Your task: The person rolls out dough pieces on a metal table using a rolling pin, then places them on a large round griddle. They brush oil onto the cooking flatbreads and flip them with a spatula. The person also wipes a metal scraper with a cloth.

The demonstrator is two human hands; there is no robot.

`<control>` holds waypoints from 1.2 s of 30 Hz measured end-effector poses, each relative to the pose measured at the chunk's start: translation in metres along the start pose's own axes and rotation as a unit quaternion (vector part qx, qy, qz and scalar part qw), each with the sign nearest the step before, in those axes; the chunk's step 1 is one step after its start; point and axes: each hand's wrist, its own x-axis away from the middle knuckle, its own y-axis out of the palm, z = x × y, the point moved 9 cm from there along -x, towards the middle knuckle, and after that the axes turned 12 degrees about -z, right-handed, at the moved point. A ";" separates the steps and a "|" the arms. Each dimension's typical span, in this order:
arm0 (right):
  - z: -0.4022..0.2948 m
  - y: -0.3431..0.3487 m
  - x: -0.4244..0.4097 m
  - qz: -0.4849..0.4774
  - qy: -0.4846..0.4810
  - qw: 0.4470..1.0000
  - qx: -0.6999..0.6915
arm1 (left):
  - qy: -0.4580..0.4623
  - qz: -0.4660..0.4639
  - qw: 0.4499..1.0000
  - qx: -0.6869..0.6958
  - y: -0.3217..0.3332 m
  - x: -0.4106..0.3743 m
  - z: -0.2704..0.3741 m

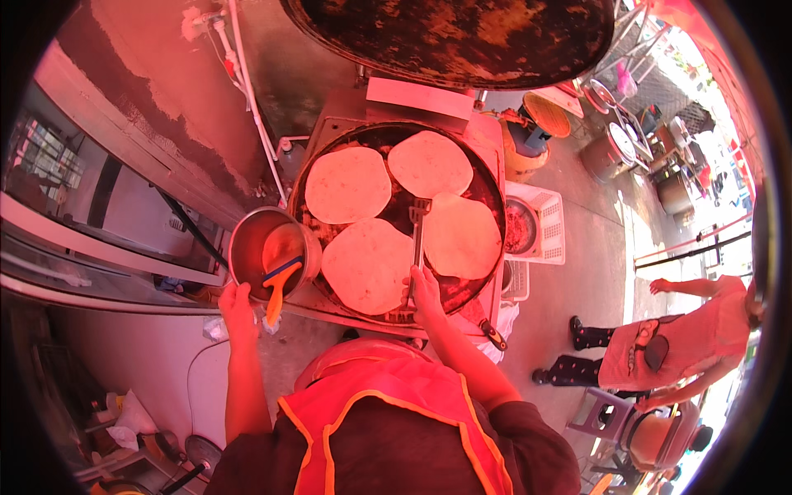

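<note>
In my right hand (426, 296) is a pair of metal tongs (419, 232), its slotted head lying over the gap between two flatbreads. One flatbread (463, 236) lies just right of the tongs and another flatbread (368, 266) to their left. Two more, an upper-left flatbread (348, 184) and an upper-right flatbread (430, 164), share the round griddle pan (461, 296). My left hand (238, 304) grips the rim of a metal pot (246, 232) at the pan's left edge. Inside the pot leans an orange-handled brush (278, 289) with a blue band.
A large, scorched round lid (458, 31) is raised behind the pan. Right of the stove, a white plastic basket (550, 226) holds a metal bowl (520, 228). A dark-handled tool (493, 334) lies at the front right corner. A person in an apron (674, 340) stands further right.
</note>
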 end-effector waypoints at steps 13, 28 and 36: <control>-0.070 -0.017 -0.160 0.109 -0.161 0.969 -0.152 | -0.017 0.051 0.998 -0.032 -0.082 0.025 -0.015; -0.096 0.017 -0.093 0.162 -0.147 0.657 0.722 | -0.026 0.049 0.998 0.017 -0.072 0.002 -0.007; -0.087 0.000 0.021 -0.077 -0.015 0.946 0.314 | -0.021 0.063 0.998 0.019 -0.074 0.009 -0.016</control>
